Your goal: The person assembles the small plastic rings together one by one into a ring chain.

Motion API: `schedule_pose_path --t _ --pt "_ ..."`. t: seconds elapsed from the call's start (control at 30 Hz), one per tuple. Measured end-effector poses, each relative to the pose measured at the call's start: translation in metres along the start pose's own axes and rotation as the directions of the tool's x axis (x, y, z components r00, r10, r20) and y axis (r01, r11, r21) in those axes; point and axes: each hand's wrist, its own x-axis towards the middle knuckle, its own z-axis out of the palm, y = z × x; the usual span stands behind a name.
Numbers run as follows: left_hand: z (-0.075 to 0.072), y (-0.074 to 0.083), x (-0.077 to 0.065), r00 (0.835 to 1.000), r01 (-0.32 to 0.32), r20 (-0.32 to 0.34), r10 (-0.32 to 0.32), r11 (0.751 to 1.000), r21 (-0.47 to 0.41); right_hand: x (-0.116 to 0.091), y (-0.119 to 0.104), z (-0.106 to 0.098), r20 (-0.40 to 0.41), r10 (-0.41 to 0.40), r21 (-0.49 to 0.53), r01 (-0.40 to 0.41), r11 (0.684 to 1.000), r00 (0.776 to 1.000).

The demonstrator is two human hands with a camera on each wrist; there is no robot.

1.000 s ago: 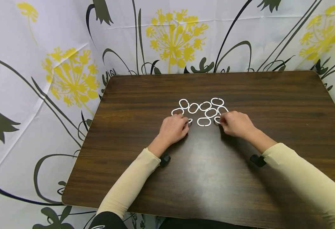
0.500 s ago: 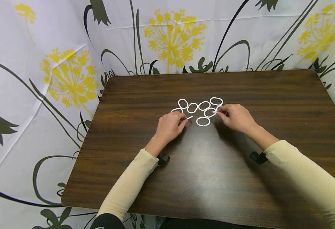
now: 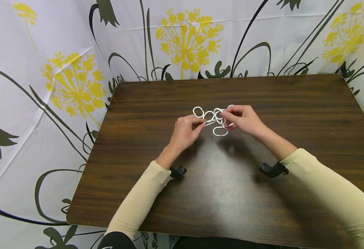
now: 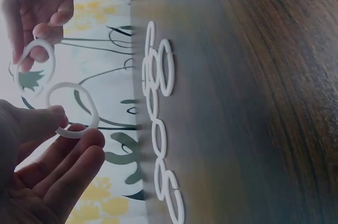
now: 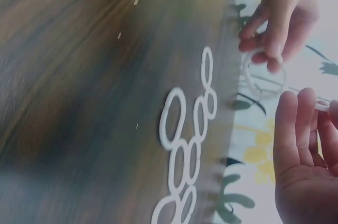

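Note:
In the head view my left hand is raised over the dark wooden table. Its thumb and fingertips pinch a white oval shower curtain ring, seen best in the left wrist view. My right hand pinches a second curtain ring, held upright close beside the first. Whether the two rings touch or link, I cannot tell. Below and beyond both hands lie several more white curtain rings in a loose cluster, partly hidden by my fingers.
Bare brown tabletop extends on both sides of the cluster and toward me. A white curtain with yellow and grey plant prints hangs behind the table and on its left. A black wrist camera sits under my left wrist.
Both hands have lifted from the table, each with a curtain ring picked up from the near row. The right hand has moved left and the rings have come close together.

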Motion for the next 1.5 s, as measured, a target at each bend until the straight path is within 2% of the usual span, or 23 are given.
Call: schedule_pose_path --t 0.13,0.23,0.43,0.73,0.93,1.23,1.5 --pt "-0.001 0.004 0.002 1.000 0.006 -0.008 -0.006 1.000 -0.020 0.001 -0.005 0.008 0.026 0.066 0.089 -0.068 0.994 0.997" --pt "-0.001 0.006 0.003 1.000 -0.009 -0.022 0.009 1.000 -0.016 0.002 -0.006 0.013 0.038 0.089 0.113 -0.093 0.989 0.995" --pt "-0.003 0.008 0.003 0.998 -0.036 -0.053 0.037 0.999 0.016 0.004 -0.003 0.020 0.060 0.078 0.102 -0.084 0.991 0.995" --pt "-0.003 0.008 0.003 0.997 -0.058 -0.051 0.060 0.998 0.034 0.005 -0.001 0.021 0.061 0.069 0.091 -0.074 0.993 0.996" --pt "-0.002 0.007 0.001 0.997 -0.054 -0.051 0.054 0.999 0.008 0.007 0.005 0.017 0.026 0.080 0.094 -0.082 0.992 0.996" --pt "-0.001 0.005 0.001 0.999 -0.016 -0.052 0.010 0.994 -0.110 0.009 0.009 0.015 -0.050 0.060 0.071 -0.056 0.996 0.997" --pt "-0.002 0.005 0.003 0.998 0.053 -0.026 -0.059 0.982 -0.181 0.010 0.011 0.020 -0.132 0.042 0.107 -0.028 0.994 0.990"
